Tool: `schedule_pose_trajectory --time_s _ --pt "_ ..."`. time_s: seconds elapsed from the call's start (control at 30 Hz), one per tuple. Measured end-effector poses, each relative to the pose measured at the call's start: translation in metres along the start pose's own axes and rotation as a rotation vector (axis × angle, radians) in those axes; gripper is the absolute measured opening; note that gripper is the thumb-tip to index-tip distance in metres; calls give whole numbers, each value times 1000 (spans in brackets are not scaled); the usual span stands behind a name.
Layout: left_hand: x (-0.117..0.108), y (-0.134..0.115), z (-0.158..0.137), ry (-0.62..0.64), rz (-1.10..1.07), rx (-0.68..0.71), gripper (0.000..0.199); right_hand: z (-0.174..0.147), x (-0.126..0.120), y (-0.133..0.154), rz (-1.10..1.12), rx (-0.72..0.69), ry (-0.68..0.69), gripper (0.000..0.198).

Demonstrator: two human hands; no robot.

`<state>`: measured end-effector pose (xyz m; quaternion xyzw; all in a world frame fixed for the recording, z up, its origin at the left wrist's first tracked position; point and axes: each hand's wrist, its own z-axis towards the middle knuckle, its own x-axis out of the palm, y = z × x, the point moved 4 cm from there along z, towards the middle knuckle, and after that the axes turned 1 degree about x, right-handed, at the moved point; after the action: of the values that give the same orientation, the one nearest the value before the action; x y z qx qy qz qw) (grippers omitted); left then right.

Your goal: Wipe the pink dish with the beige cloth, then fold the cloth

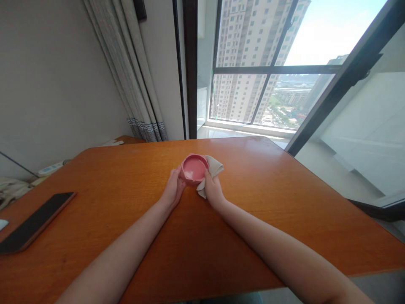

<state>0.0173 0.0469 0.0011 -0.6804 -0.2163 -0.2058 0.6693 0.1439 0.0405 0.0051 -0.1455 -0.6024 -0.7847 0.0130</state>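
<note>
A pink bowl (194,168), shallow and round with a glossy inside, is held between both hands over the middle of the wooden table. My left hand (173,185) is closed on its left side, with the fingers partly hidden beneath it. At the right side, my right hand (213,189) grips a light grey cloth (215,166) and presses it against the bowl's rim and outer wall. The cloth sticks out above and below that hand, and its middle is hidden by the fingers.
The wooden table (259,202) stretches out around my arms. On its left lies a long black mat or tray (38,221), with a small white object (3,223) beside it. A power strip (52,169) sits past the left edge. Curtains (126,63) and a window stand behind.
</note>
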Motion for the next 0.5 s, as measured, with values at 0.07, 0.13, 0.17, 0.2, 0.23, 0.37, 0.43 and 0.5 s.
schedule_pose_trajectory --time_s 0.07,0.13,0.17,0.2,0.23,0.37,0.43,0.5 --pt "-3 2 1 -28 57 -4 40 11 -7 2 30 0 35 52" --pt "-6 4 2 -38 123 24 41 17 -7 4 36 -9 108 49" --pt "-8 4 4 -51 152 64 40 16 -6 3 24 -6 141 49" --pt "-11 4 5 -77 178 120 37 14 -3 2 8 9 164 49" --pt "-14 3 6 -114 200 181 34 10 1 0 -7 30 172 50" --pt "-23 -3 6 -257 189 322 31 -13 18 -7 -5 80 119 61" --pt "-21 -4 5 -253 140 326 33 -19 22 -8 1 55 92 63" --pt "-16 -5 3 -181 125 280 34 -16 18 -6 1 19 59 62"
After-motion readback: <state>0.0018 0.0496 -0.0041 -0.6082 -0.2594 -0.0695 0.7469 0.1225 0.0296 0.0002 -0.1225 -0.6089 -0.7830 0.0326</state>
